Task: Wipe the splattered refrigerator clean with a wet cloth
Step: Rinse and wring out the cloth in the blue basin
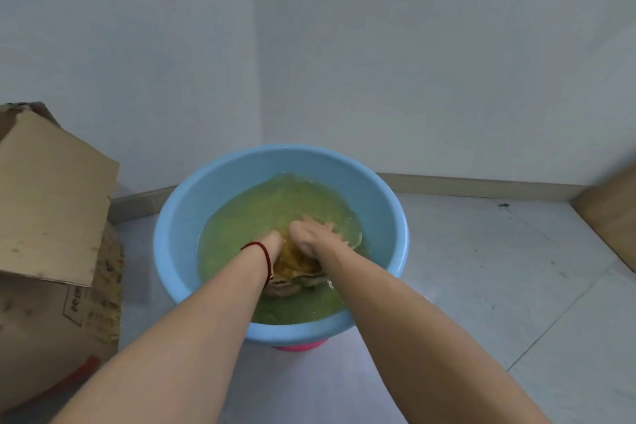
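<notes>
A light blue basin [192, 203] stands on the floor, filled with yellow-green water. Both my hands are plunged into it at the middle. An orange-yellow cloth [299, 262] lies bunched under the surface between them. My left hand [273, 243], with a red string at the wrist, grips the cloth from the left. My right hand [309, 234] grips it from the right, fingers curled and partly under water. The refrigerator is not in view.
A torn cardboard box [51, 217] stands close on the left of the basin. Another brown box edge [609, 213] shows at the right. White walls meet in a corner just behind the basin. Something pink [299, 347] shows beneath the basin. Grey floor tiles [499, 268] spread to the right.
</notes>
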A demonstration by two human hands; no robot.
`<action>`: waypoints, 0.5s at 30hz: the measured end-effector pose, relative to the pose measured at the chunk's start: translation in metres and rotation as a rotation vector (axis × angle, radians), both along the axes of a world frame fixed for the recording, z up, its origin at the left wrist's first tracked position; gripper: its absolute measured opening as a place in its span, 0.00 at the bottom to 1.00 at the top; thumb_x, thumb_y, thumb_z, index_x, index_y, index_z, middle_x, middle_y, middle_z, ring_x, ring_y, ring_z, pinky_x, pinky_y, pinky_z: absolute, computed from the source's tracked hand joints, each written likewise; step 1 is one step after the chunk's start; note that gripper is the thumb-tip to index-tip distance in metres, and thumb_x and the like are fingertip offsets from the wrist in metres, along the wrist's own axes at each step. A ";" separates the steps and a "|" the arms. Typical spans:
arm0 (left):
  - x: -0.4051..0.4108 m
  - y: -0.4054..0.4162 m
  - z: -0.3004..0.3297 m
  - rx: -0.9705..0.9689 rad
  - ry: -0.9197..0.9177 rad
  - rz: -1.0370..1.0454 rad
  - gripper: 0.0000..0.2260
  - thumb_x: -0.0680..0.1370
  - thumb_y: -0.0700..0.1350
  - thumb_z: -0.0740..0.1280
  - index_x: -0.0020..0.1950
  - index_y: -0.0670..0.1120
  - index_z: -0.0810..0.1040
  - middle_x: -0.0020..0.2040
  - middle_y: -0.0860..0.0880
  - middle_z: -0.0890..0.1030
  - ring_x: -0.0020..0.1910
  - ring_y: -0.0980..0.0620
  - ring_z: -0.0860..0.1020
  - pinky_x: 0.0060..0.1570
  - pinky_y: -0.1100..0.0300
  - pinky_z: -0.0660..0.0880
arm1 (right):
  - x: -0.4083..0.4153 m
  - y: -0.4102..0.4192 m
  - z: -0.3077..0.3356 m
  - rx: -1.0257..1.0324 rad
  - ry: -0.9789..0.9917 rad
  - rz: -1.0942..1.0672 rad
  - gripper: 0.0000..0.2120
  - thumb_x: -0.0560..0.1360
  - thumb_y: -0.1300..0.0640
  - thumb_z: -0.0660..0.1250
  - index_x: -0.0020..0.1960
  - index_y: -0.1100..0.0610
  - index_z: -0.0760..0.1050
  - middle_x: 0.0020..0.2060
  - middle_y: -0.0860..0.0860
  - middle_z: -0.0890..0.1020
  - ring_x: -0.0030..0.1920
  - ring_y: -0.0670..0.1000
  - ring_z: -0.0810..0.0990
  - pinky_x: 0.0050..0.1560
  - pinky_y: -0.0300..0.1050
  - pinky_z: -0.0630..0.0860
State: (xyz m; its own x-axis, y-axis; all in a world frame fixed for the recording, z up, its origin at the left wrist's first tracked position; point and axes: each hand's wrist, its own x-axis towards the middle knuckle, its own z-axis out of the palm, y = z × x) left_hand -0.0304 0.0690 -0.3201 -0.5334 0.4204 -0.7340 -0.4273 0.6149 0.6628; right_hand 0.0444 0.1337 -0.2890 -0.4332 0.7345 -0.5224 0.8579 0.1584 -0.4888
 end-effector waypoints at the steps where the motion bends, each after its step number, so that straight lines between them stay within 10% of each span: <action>1: 0.006 0.000 0.006 -0.002 -0.070 0.039 0.17 0.79 0.48 0.60 0.55 0.41 0.84 0.49 0.39 0.85 0.49 0.40 0.85 0.51 0.37 0.82 | -0.003 0.001 0.001 -0.116 0.146 -0.077 0.28 0.78 0.51 0.48 0.72 0.60 0.71 0.65 0.58 0.73 0.71 0.65 0.71 0.74 0.62 0.64; 3: 0.014 -0.001 0.013 0.042 -0.149 0.087 0.19 0.82 0.53 0.57 0.39 0.43 0.80 0.39 0.43 0.81 0.40 0.45 0.82 0.46 0.48 0.84 | -0.009 -0.003 -0.002 -0.350 0.353 -0.233 0.18 0.82 0.52 0.50 0.50 0.60 0.75 0.47 0.58 0.78 0.49 0.58 0.80 0.58 0.51 0.74; 6: 0.013 0.005 0.011 0.102 -0.023 0.097 0.16 0.84 0.47 0.57 0.39 0.43 0.74 0.38 0.41 0.76 0.38 0.46 0.78 0.46 0.50 0.80 | -0.012 -0.002 -0.008 -0.457 0.390 -0.283 0.17 0.83 0.46 0.62 0.50 0.61 0.77 0.45 0.58 0.84 0.44 0.58 0.84 0.50 0.52 0.83; 12: 0.007 -0.008 0.005 0.096 0.004 0.010 0.14 0.87 0.45 0.55 0.48 0.45 0.76 0.28 0.46 0.76 0.16 0.53 0.71 0.17 0.72 0.62 | -0.010 0.010 -0.007 0.361 0.077 0.167 0.18 0.84 0.49 0.62 0.63 0.61 0.78 0.61 0.60 0.81 0.61 0.63 0.80 0.56 0.52 0.75; 15: -0.006 -0.014 0.007 0.018 0.065 0.052 0.10 0.87 0.43 0.58 0.60 0.41 0.76 0.46 0.40 0.78 0.28 0.46 0.77 0.16 0.63 0.71 | -0.005 0.022 -0.011 0.682 -0.057 0.254 0.17 0.82 0.57 0.58 0.69 0.58 0.75 0.66 0.59 0.72 0.68 0.61 0.69 0.65 0.58 0.71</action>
